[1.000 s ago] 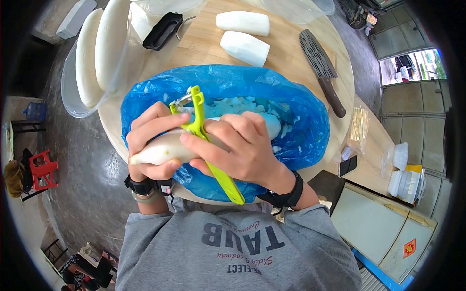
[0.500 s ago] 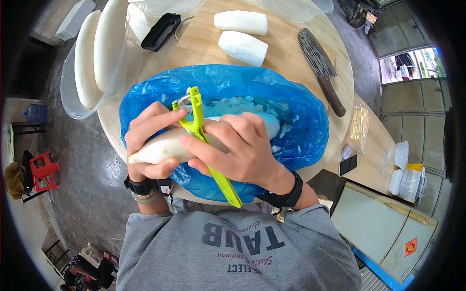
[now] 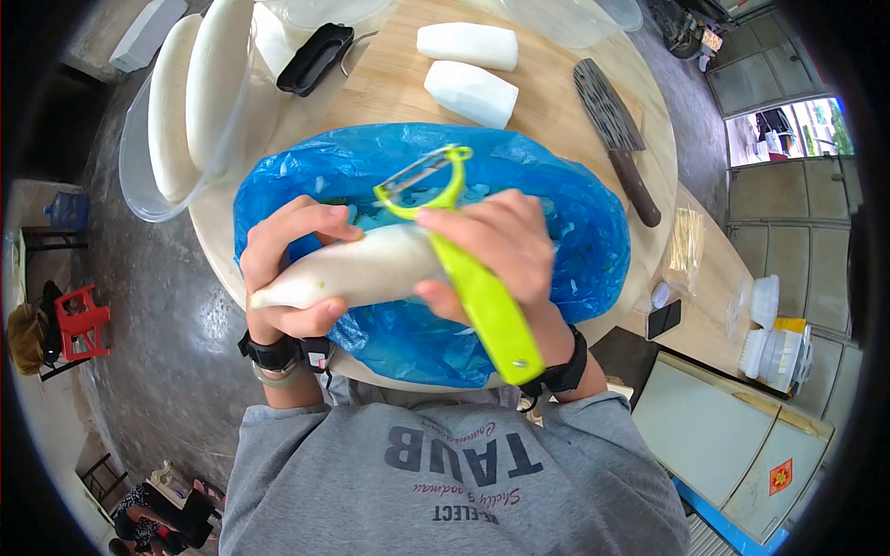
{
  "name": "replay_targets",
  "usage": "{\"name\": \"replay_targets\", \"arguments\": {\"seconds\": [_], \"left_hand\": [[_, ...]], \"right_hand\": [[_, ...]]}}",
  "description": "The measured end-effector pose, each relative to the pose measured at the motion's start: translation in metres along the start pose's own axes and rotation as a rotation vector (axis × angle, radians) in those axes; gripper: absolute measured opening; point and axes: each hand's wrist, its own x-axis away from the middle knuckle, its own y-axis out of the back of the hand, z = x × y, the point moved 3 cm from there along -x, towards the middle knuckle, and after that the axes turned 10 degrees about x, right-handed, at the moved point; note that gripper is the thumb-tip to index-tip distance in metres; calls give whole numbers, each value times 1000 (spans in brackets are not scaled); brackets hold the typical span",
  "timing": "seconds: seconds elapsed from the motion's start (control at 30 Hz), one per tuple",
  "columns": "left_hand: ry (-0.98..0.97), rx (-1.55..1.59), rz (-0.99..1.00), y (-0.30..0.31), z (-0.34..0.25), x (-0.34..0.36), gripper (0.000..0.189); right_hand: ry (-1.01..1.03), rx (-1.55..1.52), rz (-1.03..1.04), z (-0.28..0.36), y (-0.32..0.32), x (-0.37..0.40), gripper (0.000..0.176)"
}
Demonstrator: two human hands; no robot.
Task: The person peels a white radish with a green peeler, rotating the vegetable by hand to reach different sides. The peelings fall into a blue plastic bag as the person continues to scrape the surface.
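My left hand (image 3: pixel 295 264) is wrapped round the tapered end of a white daikon radish (image 3: pixel 375 267), which lies roughly level over the blue plastic bag (image 3: pixel 371 139). In my right hand (image 3: pixel 505 246) is a lime-green peeler (image 3: pixel 487 310), its handle slanting down to the right. The peeler's metal blade is above the radish and apart from it. The radish's right end is hidden behind my right hand and the peeler. Pale peelings (image 3: pixel 371 221) lie inside the open bag.
Two peeled daikon pieces (image 3: pixel 471 93) lie on the wooden cutting board (image 3: pixel 389 88), with a knife (image 3: pixel 616 139) at its right. Whole daikons (image 3: pixel 215 93) stand in a clear tub (image 3: pixel 139 190) on the left, beside a small black tray (image 3: pixel 315 60). A phone (image 3: pixel 664 317) lies at the right.
My right hand has shifted right and lifted off the radish, turning the peeler so its blade faces up and its handle swings right. My left hand keeps its hold on the radish.
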Motion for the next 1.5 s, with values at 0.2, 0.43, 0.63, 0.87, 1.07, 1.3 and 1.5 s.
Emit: {"name": "replay_targets", "arguments": {"seconds": [0.2,0.43,0.63,0.87,1.07,1.3,1.5], "left_hand": [[-24,-40,44,2,0,-2,54],[-6,-64,48,2,1,-3,52],[-27,-73,55,2,1,-4,49],[-22,-107,66,2,0,-5,46],[0,-119,82,3,0,-7,44],[-7,-133,83,2,0,-7,44],[6,-143,75,2,1,-6,45]], "right_hand": [[43,42,-33,-8,8,2,30],[21,7,-23,-9,19,5,28],[107,116,-6,-7,12,5,25],[101,51,-9,-8,35,6,23],[-81,-310,-202,-31,38,16,27],[-587,-1089,-374,-47,31,24,37],[-636,-1146,-47,-49,25,19,45]]}}
